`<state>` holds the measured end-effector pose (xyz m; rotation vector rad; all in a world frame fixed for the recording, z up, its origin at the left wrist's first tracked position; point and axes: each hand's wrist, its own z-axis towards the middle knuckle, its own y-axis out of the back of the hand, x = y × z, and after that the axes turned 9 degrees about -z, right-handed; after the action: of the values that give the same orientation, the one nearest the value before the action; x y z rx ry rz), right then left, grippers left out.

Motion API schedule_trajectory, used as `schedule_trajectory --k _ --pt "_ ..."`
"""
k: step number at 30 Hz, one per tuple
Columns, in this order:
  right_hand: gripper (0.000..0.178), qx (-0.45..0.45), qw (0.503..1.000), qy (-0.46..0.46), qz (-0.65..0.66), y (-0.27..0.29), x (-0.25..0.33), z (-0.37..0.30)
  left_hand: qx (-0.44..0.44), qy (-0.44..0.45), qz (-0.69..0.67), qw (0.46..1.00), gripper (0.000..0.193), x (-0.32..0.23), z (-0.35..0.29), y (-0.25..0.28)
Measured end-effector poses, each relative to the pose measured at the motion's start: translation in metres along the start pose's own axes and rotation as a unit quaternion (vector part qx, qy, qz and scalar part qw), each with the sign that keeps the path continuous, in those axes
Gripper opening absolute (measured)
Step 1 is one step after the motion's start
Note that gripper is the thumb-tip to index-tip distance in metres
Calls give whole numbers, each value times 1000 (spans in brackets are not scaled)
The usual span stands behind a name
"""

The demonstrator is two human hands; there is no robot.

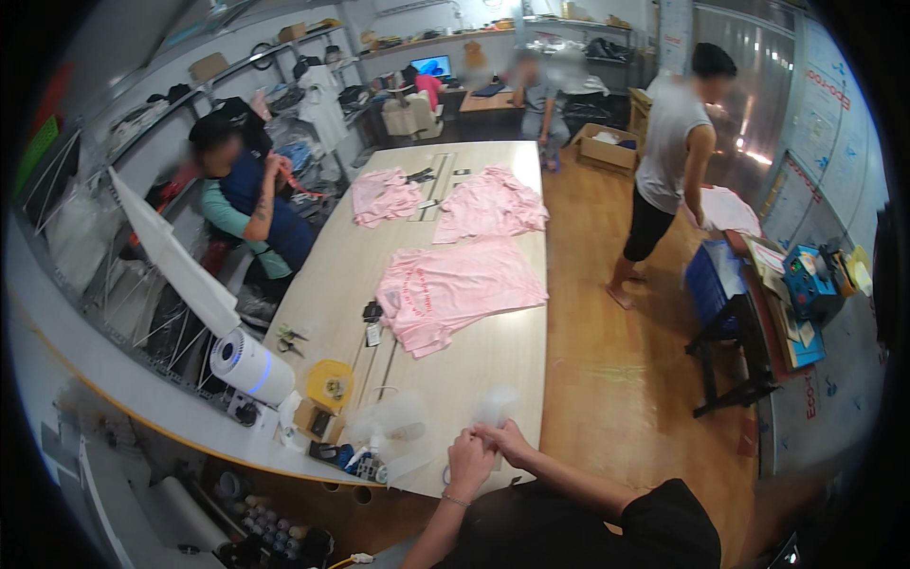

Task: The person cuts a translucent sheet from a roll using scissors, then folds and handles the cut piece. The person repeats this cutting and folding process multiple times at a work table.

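At the near end of the long table, my left hand [468, 463] and my right hand [511, 444] are closed close together. Between their fingers rises a whitish, translucent piece of crumpled plastic [495, 404], blurred at its edges. More clear plastic [393, 417] lies on the tabletop just left of my hands. Farther up the table a pink T-shirt [460, 292] with red lettering is spread out. Behind it lie a second pink garment [493, 204] and a smaller pink garment [384, 196].
A yellow tray [330, 384], scissors [291, 339] and a white cylindrical device [251, 368] stand along the table's left side. One person [251, 199] sits at the left; another person [673, 152] stands by a side table at the right. An open cardboard box [607, 150] sits on the floor.
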<state>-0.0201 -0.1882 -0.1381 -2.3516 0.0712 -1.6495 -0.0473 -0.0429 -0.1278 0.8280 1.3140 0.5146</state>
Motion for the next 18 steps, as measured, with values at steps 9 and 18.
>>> schedule_trajectory --k 9,18 --pt "21 -44 999 -12 25 16 -31 12 -22 -17 -100 995 56 -22 0 26" --pt "33 -24 998 -53 9 11 -21 8 -150 41 -200 967 72 11 6 42"
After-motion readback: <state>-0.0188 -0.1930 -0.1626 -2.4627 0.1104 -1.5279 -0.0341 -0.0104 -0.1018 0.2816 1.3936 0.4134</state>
